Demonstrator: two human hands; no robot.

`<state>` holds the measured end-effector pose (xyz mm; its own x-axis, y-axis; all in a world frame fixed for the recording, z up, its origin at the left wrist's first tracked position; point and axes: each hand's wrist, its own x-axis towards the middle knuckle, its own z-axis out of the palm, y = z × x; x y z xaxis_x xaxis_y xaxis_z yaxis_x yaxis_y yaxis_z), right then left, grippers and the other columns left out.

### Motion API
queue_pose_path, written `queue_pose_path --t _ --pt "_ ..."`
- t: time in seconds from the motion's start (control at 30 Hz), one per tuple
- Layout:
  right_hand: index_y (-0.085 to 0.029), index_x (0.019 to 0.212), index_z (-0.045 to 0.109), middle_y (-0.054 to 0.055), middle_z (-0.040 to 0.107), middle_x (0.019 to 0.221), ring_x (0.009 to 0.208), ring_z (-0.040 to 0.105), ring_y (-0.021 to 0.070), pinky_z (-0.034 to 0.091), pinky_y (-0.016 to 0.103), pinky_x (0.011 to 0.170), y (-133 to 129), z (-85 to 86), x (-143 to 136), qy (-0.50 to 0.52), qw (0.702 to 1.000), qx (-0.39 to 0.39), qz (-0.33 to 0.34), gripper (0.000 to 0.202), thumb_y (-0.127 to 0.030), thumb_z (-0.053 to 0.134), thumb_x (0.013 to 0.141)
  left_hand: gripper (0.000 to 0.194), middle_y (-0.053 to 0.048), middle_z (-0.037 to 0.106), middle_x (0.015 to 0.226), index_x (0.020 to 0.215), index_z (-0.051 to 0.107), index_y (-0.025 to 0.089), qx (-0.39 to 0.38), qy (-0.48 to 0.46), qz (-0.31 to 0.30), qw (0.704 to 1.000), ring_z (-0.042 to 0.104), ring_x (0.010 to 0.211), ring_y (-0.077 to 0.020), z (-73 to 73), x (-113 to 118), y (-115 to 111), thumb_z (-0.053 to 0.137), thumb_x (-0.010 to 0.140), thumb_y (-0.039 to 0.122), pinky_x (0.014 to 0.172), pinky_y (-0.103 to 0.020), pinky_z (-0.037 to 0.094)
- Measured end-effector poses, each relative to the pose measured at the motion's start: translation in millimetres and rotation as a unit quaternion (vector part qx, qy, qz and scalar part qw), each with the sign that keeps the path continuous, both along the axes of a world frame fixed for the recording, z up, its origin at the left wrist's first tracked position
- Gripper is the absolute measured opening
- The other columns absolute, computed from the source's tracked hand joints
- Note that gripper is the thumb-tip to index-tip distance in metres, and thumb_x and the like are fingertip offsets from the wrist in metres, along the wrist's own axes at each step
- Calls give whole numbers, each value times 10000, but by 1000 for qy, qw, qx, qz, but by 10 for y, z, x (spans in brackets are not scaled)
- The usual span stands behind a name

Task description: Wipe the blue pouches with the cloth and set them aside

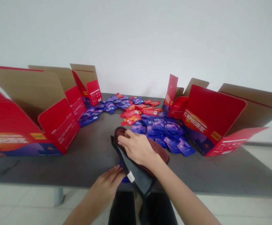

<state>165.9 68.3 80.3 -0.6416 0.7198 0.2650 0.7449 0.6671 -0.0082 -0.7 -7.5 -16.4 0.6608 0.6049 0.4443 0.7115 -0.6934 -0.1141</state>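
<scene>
A dark cloth piece [139,178] with black edging, a white tag and a brownish-red face [162,151] lies slanted at the table's front edge. My right hand [138,148] is closed on its upper end, fingers curled over the reddish side. Lower left of it, my left hand [110,178] has its fingers bent together at a blue packet [126,180], which the cloth partly covers. How firmly the left fingers grip is hard to see. Just beyond the cloth spreads a pile of blue-purple packets [159,125], with red-orange packets [132,116] behind.
Open red cartons stand on both sides: a large left carton [56,131], a far left carton [93,92], a large right carton [203,122] and a smaller right carton [176,106]. More blue packets [89,115] lie by the left cartons. A pale wall [136,47] rises behind the grey table [91,150].
</scene>
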Motion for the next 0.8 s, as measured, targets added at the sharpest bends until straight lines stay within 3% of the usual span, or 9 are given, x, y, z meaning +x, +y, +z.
queue_pose_path --t 0.1,0.17,0.33,0.5,0.57,0.63,0.73,0.8 --pt "-312 1049 520 28 527 959 738 542 137 368 244 605 -223 -69 12 -41 997 -32 62 265 -304 297 905 495 -74 661 930 1107 539 132 -18 27 7 999 617 853 -172 -23 4 -12 302 710 -46 781 -294 503" --pt "-305 1018 530 29 529 936 724 549 144 369 251 587 -227 -198 9 -70 994 -48 62 247 -295 317 894 476 -77 658 954 1093 543 134 -7 24 -1 1000 612 881 -172 -8 2 -9 292 728 -40 794 -293 496" --pt "-316 1050 509 29 548 972 733 577 155 386 264 597 146 -407 -50 -75 996 -47 14 298 -328 245 913 425 -60 650 1037 1096 542 145 51 5 -39 998 581 997 -169 75 -8 7 297 782 -3 830 -270 480" --pt "-272 1088 497 59 544 1032 775 579 151 394 260 636 343 -290 -95 -64 996 -46 -50 321 -326 227 925 463 -73 646 1055 1101 556 142 4 2 -28 1000 584 1008 -173 92 59 -8 313 740 -19 837 -281 486" --pt "-258 1072 495 49 535 1025 783 564 146 390 256 639 243 -164 -46 -7 997 -20 -73 336 -336 200 932 425 -74 660 1024 1063 581 153 -22 -69 -13 997 614 949 -163 108 96 -16 317 763 8 811 -265 499" --pt "-233 999 511 37 530 970 786 539 138 383 247 649 75 -11 62 121 987 25 -100 347 -328 183 937 328 -52 689 932 985 616 170 -50 -187 39 980 651 832 -145 144 122 -21 347 818 84 744 -221 514" --pt "-212 858 511 17 518 838 758 503 129 373 238 667 -169 196 308 348 925 97 -120 331 -324 209 934 232 -26 705 775 879 627 161 -77 -372 176 908 664 677 -143 200 125 -26 414 861 250 631 -196 522" --pt "-209 798 496 -2 499 765 716 481 123 366 233 654 -265 268 479 437 884 118 -119 302 -322 248 929 240 -25 702 744 924 602 152 -82 -414 233 876 665 660 -162 200 104 -41 432 859 310 606 -223 527"
